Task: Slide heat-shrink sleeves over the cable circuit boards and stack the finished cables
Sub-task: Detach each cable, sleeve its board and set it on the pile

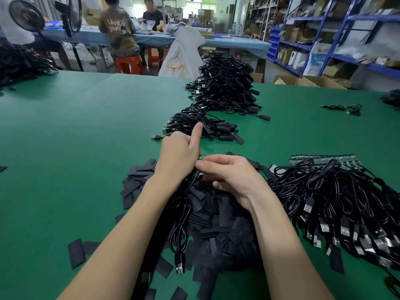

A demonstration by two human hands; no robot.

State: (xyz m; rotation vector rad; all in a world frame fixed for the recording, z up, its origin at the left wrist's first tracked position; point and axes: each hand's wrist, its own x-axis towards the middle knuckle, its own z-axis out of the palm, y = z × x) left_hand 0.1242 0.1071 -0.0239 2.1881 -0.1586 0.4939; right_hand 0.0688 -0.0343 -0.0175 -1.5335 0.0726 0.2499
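Head view: both hands [201, 167] pinch one cable's circuit board [199, 158]

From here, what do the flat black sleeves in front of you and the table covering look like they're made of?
Sleeves: thin matte black plastic film, probably heat-shrink tubing pressed flat; they lie as limp rectangular strips with a dull sheen and creased edges.
Table covering: smooth green mat, likely rubber or vinyl; even colour, soft low gloss, no weave visible. Neither can be confirmed by look alone.

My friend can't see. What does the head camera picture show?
Two hands, the left hand and right hand, hold a small cable circuit board above a heap of black sleeves on a green table. Cable piles lie beyond.
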